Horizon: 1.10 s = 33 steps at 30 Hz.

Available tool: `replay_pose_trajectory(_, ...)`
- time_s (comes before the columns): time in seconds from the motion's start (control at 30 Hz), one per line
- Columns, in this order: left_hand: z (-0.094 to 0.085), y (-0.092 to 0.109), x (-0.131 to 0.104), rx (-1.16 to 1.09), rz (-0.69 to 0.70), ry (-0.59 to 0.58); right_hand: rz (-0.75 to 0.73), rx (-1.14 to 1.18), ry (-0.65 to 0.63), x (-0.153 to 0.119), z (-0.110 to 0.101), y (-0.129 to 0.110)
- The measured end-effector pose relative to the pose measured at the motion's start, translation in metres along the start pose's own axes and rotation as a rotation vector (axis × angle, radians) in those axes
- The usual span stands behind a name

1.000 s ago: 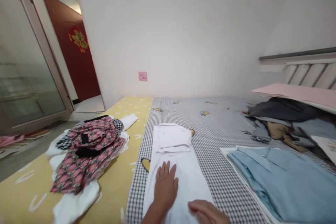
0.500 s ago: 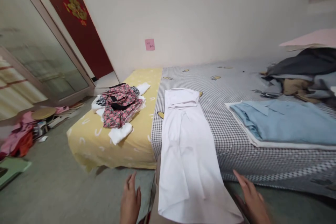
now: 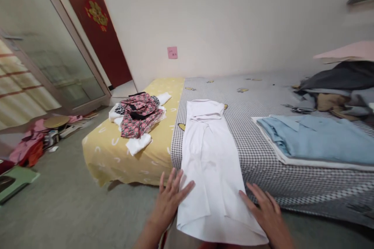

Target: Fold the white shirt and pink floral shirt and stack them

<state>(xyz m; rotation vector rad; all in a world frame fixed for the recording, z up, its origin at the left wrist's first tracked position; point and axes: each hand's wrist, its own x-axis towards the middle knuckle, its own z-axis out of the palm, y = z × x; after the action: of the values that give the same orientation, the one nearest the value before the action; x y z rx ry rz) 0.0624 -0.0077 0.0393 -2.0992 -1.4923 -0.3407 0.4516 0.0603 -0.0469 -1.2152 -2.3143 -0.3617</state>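
Both hands are open, fingers spread, at the sides of the white garment (image 3: 212, 167). The left hand (image 3: 168, 198) is at eight o'clock from the garment's middle; its grip is wide, the thumb reaching over the garment's edge and the fingers fanned upward beside it. Whether the thumb presses on the fabric or only hovers, I cannot tell. The right hand (image 3: 267, 210) sits at four o'clock, its grip just as loose, thumb tip over the opposite edge, fingers pointing toward eleven. Neither hand pinches any cloth.

The white garment lies lengthwise on the bed's checked cover (image 3: 245, 128), a folded flap at its twelve o'clock end and its rounded hem at six, past the bed's edge toward the person. Long folded panels run down its front.

From the garment, the flowered garment (image 3: 138, 124) lies at ten o'clock among white clothes, on the yellow cover (image 3: 102, 155). Between two and three o'clock, a folded blue shirt (image 3: 318, 140) rests on white cloth. At two, farther back, are the dark clothes (image 3: 336, 78). At eleven, a pink note (image 3: 172, 52) is on the wall.
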Motion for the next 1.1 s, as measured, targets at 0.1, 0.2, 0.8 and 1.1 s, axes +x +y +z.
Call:
replay_pose_trajectory(0.1, -0.018, -0.002, 0.016, -0.027, 0.293, 0.008, -0.173, -0.04, 0.008, 0.012, -0.017, 0.0)
replay_pose_trajectory(0.2, -0.035, -0.003, 0.028, -0.052, 0.461, 0.052, -0.317, 0.016, 0.026, 0.028, -0.034, 0.0)
replay_pose_trajectory(0.8, -0.027, -0.068, 0.192, -1.853, -0.79, -0.637, 0.572, 1.631, -0.502, 0.235, -0.07, 0.025)
replay_pose_trajectory(1.1, 0.054, -0.084, 0.212, -1.9, -1.312, -0.364, 1.002, 1.841, -0.327, 0.258, 0.013, 0.046)
